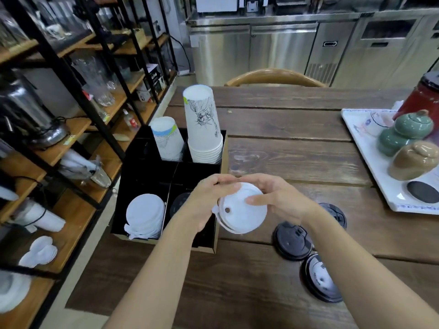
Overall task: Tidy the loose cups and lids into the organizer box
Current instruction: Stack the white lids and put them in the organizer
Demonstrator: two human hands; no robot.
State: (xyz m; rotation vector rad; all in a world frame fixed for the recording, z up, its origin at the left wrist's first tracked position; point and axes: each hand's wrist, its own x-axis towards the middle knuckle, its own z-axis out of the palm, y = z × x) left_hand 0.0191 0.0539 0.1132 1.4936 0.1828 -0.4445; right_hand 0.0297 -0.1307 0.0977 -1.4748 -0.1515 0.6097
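Both hands hold a small stack of white lids just above the right edge of the black organizer box. My left hand grips the stack's left rim; my right hand grips its top and right side. Inside the box, upside-down paper cups stand in two stacks at the back: a tall one and a shorter one. White lids lean in the front left compartment, and black lids show partly behind my left wrist. Three loose black lids lie on the table to the right.
A white tray with green and tan ceramic jars and a red pot sits at the table's right edge. A wooden chair back stands beyond the table. Shelves with glassware and more lids run along the left.
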